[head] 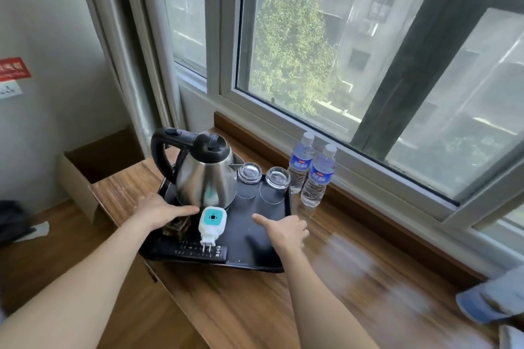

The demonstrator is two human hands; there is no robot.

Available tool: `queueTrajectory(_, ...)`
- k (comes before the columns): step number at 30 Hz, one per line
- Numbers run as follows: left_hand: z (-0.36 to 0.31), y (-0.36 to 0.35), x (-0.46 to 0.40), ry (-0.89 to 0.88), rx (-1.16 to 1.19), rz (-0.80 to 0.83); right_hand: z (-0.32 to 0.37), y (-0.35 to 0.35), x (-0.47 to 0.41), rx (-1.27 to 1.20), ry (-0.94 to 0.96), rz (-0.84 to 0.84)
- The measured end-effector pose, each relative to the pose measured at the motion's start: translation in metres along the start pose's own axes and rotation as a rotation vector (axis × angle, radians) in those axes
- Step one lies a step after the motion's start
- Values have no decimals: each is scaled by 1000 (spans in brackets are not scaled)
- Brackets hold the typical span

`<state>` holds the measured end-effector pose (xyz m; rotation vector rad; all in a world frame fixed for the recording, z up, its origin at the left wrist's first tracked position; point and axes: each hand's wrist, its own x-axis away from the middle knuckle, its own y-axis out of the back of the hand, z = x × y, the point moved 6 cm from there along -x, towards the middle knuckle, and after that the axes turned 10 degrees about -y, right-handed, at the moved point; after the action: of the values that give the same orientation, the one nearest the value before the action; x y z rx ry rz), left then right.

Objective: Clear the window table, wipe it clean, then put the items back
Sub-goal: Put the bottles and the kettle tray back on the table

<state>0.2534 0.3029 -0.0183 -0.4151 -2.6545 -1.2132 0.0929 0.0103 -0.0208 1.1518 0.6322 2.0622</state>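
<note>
remote (pixel 189 250) crosswise on tray (pixel 255 241)

One tray (pixel 272 261) lies between the hands. On it are one kettle (pixel 205 178) above the left hand (pixel 154 211), two glasses (pixel 249 173) (pixel 278 177) beyond the right hand (pixel 286 231), one plug-in device (pixel 212 219) and one remote (pixel 190 250) between the hands. Two bottles (pixel 302 163) (pixel 319 176) stand past the right hand.
</note>
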Motion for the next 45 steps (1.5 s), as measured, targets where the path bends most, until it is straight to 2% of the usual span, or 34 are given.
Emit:
queueTrajectory(5,-7,21,-66,-49,2,2,45,-28,-25,-28,-28,-4)
queueTrajectory(13,-8,22,-147,-25,20,48,89,-46,-57,-60,-93,-49)
queueTrajectory(20,-49,32,-195,-253,82,118,112,-66,-68,-135,-197,-112)
queueTrajectory(22,-55,36,-213,-291,18,136,118,-72,-67,-168,-236,-139)
queueTrajectory(27,-56,39,-260,-239,-75,239,135,-91,-64,-244,-326,-202)
queueTrajectory(31,-56,37,-294,-263,-129,305,144,-109,-62,-272,-396,-247)
queueTrajectory(45,-56,17,-369,-319,-221,436,166,-140,-64,-303,-520,-366)
